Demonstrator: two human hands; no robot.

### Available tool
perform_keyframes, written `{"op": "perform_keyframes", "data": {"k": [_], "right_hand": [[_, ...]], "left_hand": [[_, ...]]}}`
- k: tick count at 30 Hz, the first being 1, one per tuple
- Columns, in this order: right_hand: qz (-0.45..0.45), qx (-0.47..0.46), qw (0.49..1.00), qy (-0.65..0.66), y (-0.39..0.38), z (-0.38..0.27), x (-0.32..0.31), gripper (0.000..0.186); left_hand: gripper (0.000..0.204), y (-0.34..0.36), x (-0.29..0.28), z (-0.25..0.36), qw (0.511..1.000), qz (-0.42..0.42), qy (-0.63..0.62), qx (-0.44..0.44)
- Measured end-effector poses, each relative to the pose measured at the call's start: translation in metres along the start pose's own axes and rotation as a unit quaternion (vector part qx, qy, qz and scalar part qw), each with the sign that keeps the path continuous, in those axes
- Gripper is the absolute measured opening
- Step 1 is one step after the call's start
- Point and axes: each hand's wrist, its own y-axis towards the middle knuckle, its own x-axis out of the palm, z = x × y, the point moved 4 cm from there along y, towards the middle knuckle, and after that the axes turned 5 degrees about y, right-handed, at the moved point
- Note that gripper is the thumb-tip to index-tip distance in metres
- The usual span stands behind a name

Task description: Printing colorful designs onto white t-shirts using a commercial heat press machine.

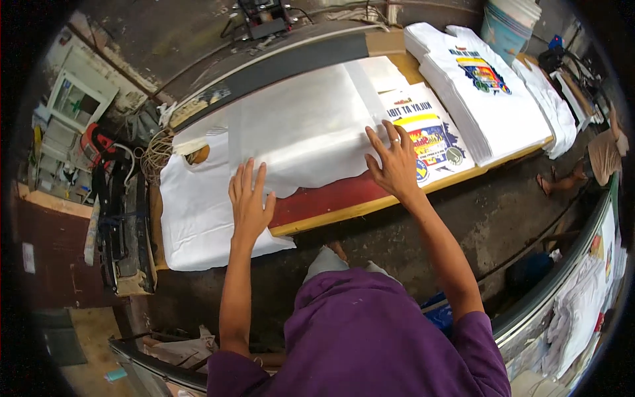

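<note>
A large translucent whitish sheet [301, 126] lies over the table in front of me, its near edge wavy. My left hand [249, 202] rests at the sheet's near left corner, fingers stretched out, above a white T-shirt [198, 221]. At the sheet's right edge is my right hand [395, 162], fingers spread, a ring on one of them. Neither hand grips anything. Just right of that hand lies a sheet with a colourful print [433, 135]. Part of the white shirt is covered by the translucent sheet.
A thick stack of printed white shirts [476, 99] fills the table's right end. Bare red tabletop [324, 204] shows before me, edged by a yellow rim. A bucket [509, 26] stands behind. Black machinery [122, 218] is at the left, and another person's leg [567, 177] at the right.
</note>
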Motion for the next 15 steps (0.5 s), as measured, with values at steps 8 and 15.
{"op": "perform_keyframes", "data": {"k": [8, 15], "right_hand": [[-0.056, 0.020, 0.997, -0.051, 0.0002, 0.0003, 0.0087, 0.056], [-0.055, 0.016, 0.996, -0.066, -0.0035, 0.0024, 0.0063, 0.055]], "left_hand": [[0.060, 0.0018, 0.0041, -0.0018, 0.998, -0.013, 0.044, -0.039], [0.058, 0.0044, 0.0046, 0.0003, 0.998, -0.016, 0.041, -0.035]]}}
